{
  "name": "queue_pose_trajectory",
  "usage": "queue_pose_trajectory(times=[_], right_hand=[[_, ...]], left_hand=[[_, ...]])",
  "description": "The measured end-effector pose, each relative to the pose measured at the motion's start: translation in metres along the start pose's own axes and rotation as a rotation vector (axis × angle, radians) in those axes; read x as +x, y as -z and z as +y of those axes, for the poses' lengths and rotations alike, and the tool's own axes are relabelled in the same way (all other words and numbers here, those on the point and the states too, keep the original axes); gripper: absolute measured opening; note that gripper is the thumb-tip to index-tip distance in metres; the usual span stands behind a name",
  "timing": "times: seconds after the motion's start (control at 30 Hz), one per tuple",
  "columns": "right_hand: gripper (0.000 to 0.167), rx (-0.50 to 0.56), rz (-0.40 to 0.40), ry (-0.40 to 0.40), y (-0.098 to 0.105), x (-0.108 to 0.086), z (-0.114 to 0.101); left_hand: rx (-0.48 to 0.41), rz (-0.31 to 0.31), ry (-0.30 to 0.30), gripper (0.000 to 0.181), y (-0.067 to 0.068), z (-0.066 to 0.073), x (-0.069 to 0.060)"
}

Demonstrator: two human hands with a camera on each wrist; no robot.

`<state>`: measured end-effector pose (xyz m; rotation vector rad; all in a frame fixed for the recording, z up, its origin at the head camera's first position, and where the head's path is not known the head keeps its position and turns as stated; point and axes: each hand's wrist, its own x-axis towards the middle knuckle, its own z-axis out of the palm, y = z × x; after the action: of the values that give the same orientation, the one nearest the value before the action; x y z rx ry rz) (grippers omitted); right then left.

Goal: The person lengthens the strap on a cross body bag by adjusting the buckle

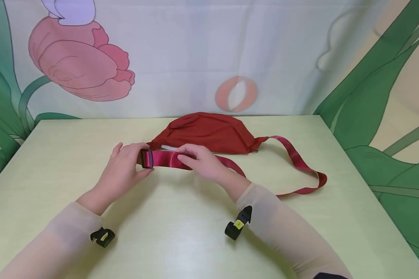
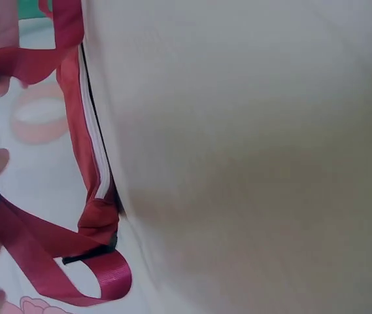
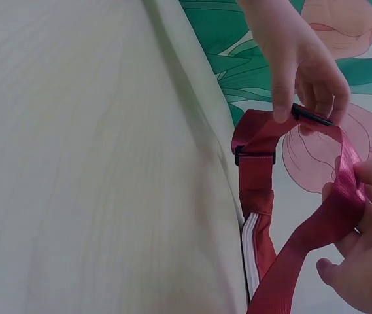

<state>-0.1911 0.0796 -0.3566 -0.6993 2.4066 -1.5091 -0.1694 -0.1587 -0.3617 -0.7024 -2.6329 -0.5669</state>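
A red waist bag point(image 1: 206, 133) lies on the table, its crimson webbing strap point(image 1: 302, 166) looping out to the right. My left hand point(image 1: 120, 168) pinches a black strap slider point(image 1: 147, 158) between thumb and fingers, left of the bag's front. Just to the right, my right hand point(image 1: 206, 164) grips the strap between thumb and fingers. In the right wrist view, the strap bends between both hands, and a second black buckle point(image 3: 256, 156) sits near the bag's end. A white zipper point(image 2: 94, 144) runs along the bag in the left wrist view.
The pale table point(image 1: 181, 232) extends around the bag, its back edge close behind it. A printed curtain point(image 1: 167, 50) with flowers and leaves hangs behind. Small black wrist cameras point(image 1: 238, 224) are strapped to both sleeves.
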Motion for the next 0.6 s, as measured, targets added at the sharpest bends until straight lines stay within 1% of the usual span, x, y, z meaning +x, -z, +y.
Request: queue_pose_trajectory(times=[0.07,0.17,0.23,0.3,0.37,0.43,0.6], right_hand=[[0.022,-0.016,0.018,-0.008,0.0006,-0.0004,0.0017],[0.023,-0.044,0.037,-0.026,0.0007,-0.0001,0.0030],[0.023,-0.060,0.048,-0.033,0.0005,0.0003,0.0029],[0.023,-0.081,0.059,-0.036,-0.0001,0.0007,0.0025],[0.022,-0.105,0.072,-0.034,-0.0011,0.0012,0.0024],[0.021,-0.131,0.083,-0.032,-0.0023,0.0020,0.0030],[0.016,-0.171,0.098,-0.039,-0.0057,0.0029,0.0052]], left_hand=[[-0.009,0.023,0.009,0.060,0.0016,-0.0003,-0.0011],[-0.038,0.015,0.014,0.059,0.0041,-0.0010,-0.0026],[-0.097,-0.021,0.027,0.058,0.0053,-0.0016,-0.0026],[-0.181,-0.068,0.049,0.058,0.0060,-0.0023,-0.0026],[-0.259,-0.096,0.075,0.059,0.0060,-0.0042,-0.0026],[-0.313,-0.112,0.099,0.059,0.0060,-0.0065,-0.0033],[-0.382,-0.126,0.140,0.056,0.0066,-0.0097,-0.0055]])
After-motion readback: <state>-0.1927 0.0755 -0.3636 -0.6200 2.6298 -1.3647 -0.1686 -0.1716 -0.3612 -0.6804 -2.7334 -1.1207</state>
